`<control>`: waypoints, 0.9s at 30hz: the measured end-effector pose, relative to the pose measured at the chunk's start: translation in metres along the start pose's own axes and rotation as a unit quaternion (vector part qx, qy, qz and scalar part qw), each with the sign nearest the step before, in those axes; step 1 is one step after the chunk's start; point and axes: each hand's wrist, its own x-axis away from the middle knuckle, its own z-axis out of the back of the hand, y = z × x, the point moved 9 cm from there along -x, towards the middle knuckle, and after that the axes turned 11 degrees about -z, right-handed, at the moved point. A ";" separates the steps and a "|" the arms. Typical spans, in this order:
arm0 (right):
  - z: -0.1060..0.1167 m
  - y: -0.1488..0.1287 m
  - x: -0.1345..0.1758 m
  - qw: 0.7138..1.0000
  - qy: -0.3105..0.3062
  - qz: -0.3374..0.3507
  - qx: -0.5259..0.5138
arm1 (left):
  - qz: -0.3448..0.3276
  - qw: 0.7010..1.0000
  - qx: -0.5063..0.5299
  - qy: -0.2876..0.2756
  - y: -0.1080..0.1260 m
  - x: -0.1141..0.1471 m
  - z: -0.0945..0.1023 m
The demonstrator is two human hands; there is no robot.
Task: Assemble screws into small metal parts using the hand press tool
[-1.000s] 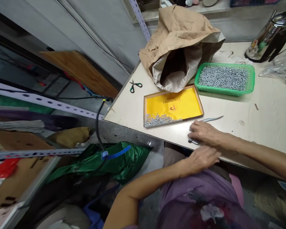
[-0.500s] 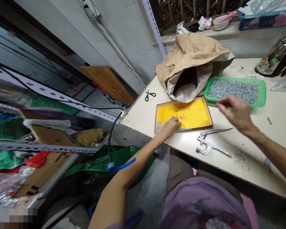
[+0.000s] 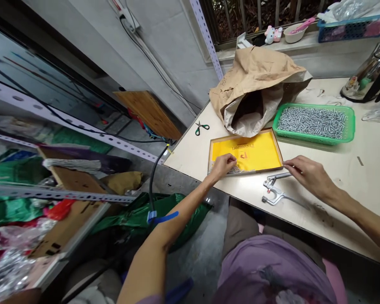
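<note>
A shallow cardboard tray [image 3: 266, 153] with a yellow printed bottom lies near the table edge. Small silvery metal pieces [image 3: 238, 169] are heaped along its near side. Over that heap my left hand [image 3: 222, 165] is closed, thumb and fingertips pinched together; anything between them is too small to make out. At the tray's near right corner is my right hand [image 3: 308, 174], its fingers also in a pinch whose contents I cannot see. Under its fingertips runs the upper handle of metal snap pliers [image 3: 274, 197], lying with jaws to the left.
A green basket [image 3: 351, 128] full of similar metal pieces stands behind my right hand. An open brown paper bag [image 3: 259, 67] slumps against the tray's far side. Small scissors [image 3: 202, 127] lie at the left; a kettle [image 3: 365, 78] stands at the far right of the table [image 3: 351, 162].
My right hand has come down and left from beside the green basket to the tray's right corner. My left hand has curled into a tighter pinch over the heap.
</note>
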 end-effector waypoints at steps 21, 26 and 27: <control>-0.057 0.021 0.088 0.933 -0.272 -0.123 0.200 | 0.145 0.955 0.176 -0.189 0.077 0.065 -0.107; -0.057 0.020 0.088 0.933 -0.274 -0.126 0.194 | 0.143 0.959 0.142 -0.200 0.079 0.064 -0.110; -0.057 0.019 0.088 0.934 -0.274 -0.125 0.194 | 0.146 0.957 0.141 -0.208 0.079 0.064 -0.111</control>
